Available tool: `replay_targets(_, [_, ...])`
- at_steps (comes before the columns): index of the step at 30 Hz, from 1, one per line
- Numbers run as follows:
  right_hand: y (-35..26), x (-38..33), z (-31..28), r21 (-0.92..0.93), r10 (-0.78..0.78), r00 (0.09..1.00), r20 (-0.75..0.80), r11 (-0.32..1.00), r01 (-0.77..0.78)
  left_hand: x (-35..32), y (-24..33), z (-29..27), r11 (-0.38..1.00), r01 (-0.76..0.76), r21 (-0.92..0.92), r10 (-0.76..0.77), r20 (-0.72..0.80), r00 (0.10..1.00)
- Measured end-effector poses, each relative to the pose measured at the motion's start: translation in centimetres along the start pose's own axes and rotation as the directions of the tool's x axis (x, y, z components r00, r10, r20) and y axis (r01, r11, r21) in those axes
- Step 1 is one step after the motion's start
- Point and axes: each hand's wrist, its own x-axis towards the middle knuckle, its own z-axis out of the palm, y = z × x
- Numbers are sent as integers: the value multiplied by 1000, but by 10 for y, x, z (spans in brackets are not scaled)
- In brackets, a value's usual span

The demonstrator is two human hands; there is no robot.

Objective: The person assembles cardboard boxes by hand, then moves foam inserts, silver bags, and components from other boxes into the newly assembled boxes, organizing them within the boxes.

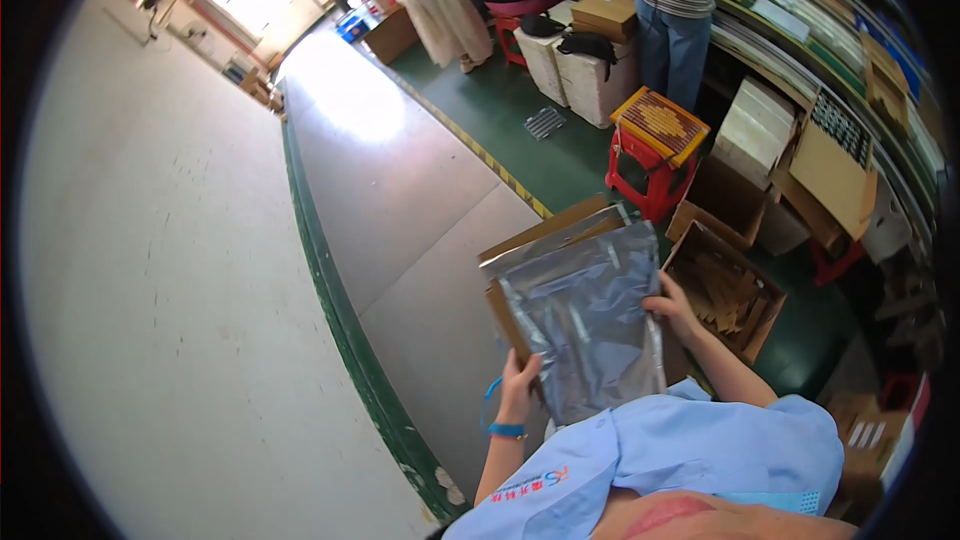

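Held in front of my body is a silver, shiny plastic bag (590,310), wrinkled and flat, on a stack with another silver sheet or bag. Brown cardboard (545,228) shows past its far and left edges; whether it is a box or loose sheets I cannot tell. At the lower left side, my left hand (518,380) grips the edge with the thumb on top, and a blue band circles that wrist. The fingers of my right hand (675,308) close on the right edge, thumb over the silver surface. What lies under the bag is hidden.
To my left runs a white wall (170,240) with a green base strip. An open carton (725,290) of cardboard pieces stands at right, beyond it a red stool (650,170). Several people work along a bench (800,40); yellow-black tape (500,168) edges the grey walkway (420,210).
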Motion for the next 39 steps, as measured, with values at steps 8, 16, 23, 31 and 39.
replay_targets(8, [94, -100, 44, -170, -13, 857, -515, 982, -87, 46, 2, -47, 897, -259, 359, 57, 485, 872])
replay_targets(16, [112, -248, 102, -175, 1, 645, -764, 962, -209, 11, -26, -32, 923, -184, 337, -173, 792, 586])
replay_targets(23, [151, -393, 165, 49, 122, 446, -887, 984, -173, -87, -68, -7, 825, -353, 441, -281, 863, 420])
replay_targets(31, [327, -590, 326, 296, 320, -74, -944, 926, 233, -271, -174, -32, 770, -344, 538, -540, 836, 98])
replay_targets(39, [385, -687, 437, -9, 442, -521, -730, 756, 655, -445, -298, -1, 585, -625, 517, -801, 492, -342])
